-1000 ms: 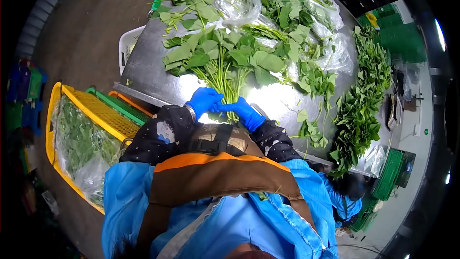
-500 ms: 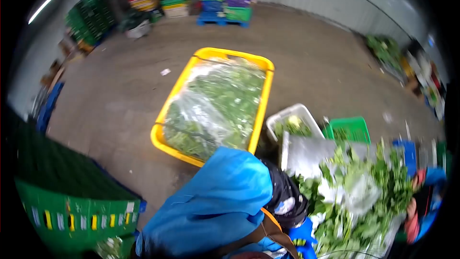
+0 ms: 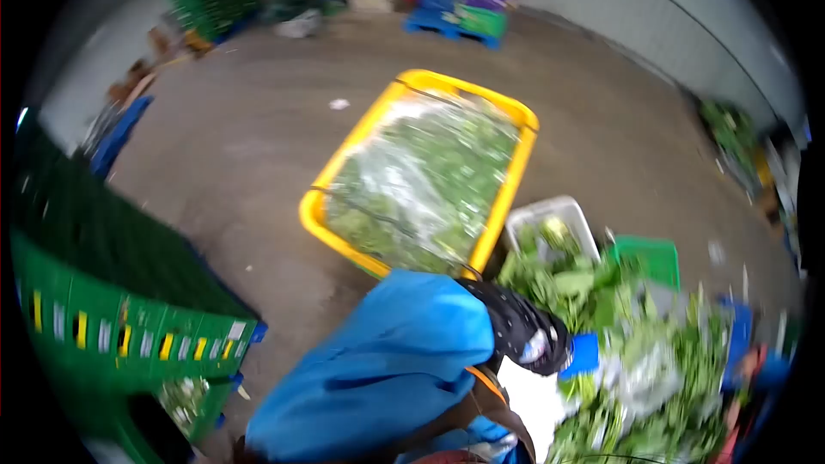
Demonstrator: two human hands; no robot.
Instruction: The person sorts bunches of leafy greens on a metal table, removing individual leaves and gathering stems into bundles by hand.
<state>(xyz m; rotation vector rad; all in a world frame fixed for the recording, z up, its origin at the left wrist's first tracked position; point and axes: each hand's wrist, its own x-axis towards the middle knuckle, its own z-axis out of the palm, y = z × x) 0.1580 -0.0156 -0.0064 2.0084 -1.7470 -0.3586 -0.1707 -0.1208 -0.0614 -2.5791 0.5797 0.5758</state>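
Observation:
My left hand [image 3: 580,354], in a blue glove, is at the end of a black patterned sleeve, blurred by motion. It appears closed on a bunch of leafy greens [image 3: 574,288], whose leaves spread upward from the glove, near the white basket [image 3: 587,236]; its fingers are not distinct. More greens [image 3: 687,365] and clear plastic [image 3: 649,382] lie beside the hand on the metal table. My right hand is out of view.
A yellow crate [image 3: 344,245] of bagged greens stands on the floor beyond my left arm. A green basket [image 3: 657,258] adjoins the table. Green crates [image 3: 112,326] are stacked at left. Another person's hand [image 3: 752,361] is at far right.
The view has swung left from the table to the floor and yellow crate. The bunch has risen with my left hand toward the white basket. My right hand has left the view.

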